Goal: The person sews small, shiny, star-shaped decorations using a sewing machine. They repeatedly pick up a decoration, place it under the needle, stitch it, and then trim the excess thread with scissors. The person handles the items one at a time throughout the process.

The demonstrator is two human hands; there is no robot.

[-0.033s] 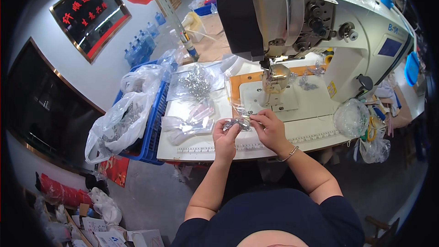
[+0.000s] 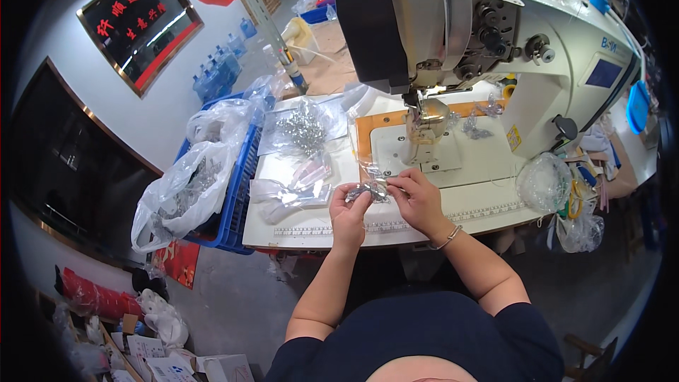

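Over the front of the sewing table (image 2: 318, 239), my left hand (image 2: 348, 213) pinches a small silvery grey piece (image 2: 369, 192) between thumb and fingers. My right hand (image 2: 417, 201) meets it from the other side, its fingertips closed on the piece's right edge. Clear film or thread seems to trail up from it, too fine to make out. The sewing machine's (image 2: 428, 124) needle area is just beyond both hands. Similar silvery butterfly-shaped pieces (image 2: 475, 127) lie on the machine bed to the right of the needle.
A heap of silvery pieces (image 2: 305, 131) lies on clear plastic at the left, with pale ribbon-like strips (image 2: 290, 194) nearer. A blue crate (image 2: 240, 201) with plastic bags (image 2: 187, 191) abuts the table's left side. A ruler strip (image 2: 453, 218) runs along the front; scissors (image 2: 575, 198) hang at right.
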